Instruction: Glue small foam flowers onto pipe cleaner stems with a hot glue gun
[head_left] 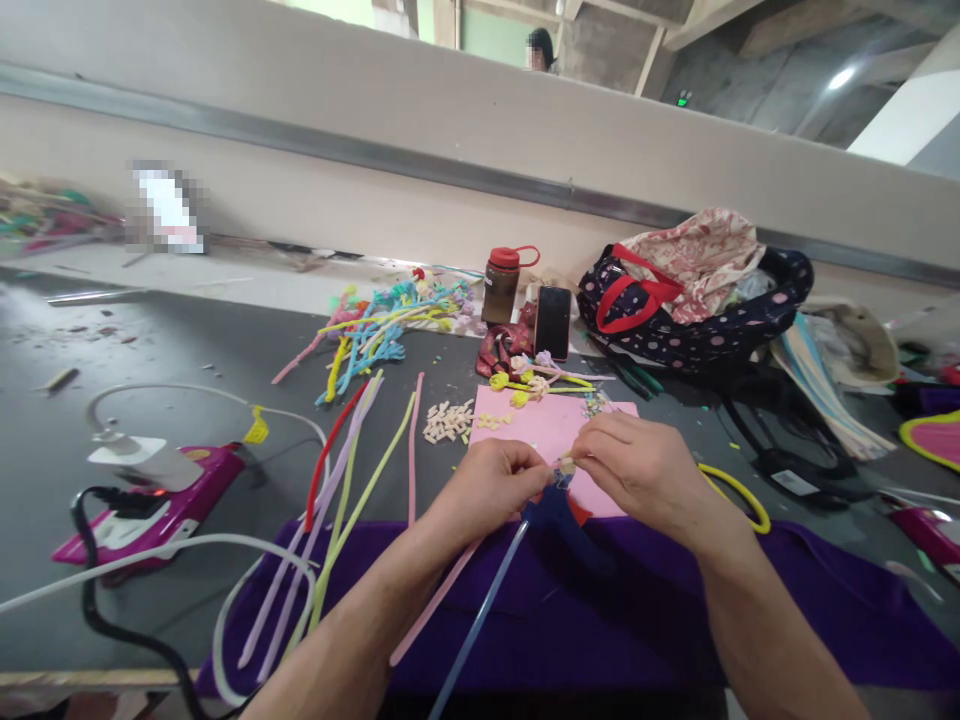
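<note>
My left hand (502,485) is closed in a pinch around a long pink fuzzy stem (435,605), which trails down past the wrist. Opposite it, the fingers of my right hand (637,465) pinch a small cream piece (568,465) against the stem's top end. Just below both hands is what looks like a dark blue glue gun (559,515), with a translucent glue stick (480,620) running from its back toward me. A pink sheet (540,430) lies beneath my hands. Beyond it are a few finished yellow and lilac flowers (520,398).
Left of the sheet are a pile of cream pieces (448,422) and loose coloured stems (367,470). A magenta power strip (161,510) with cables stands farther left. At the back are bundled flowers (390,330), a bottle (501,290), a phone (552,322) and a dotted bag (697,320).
</note>
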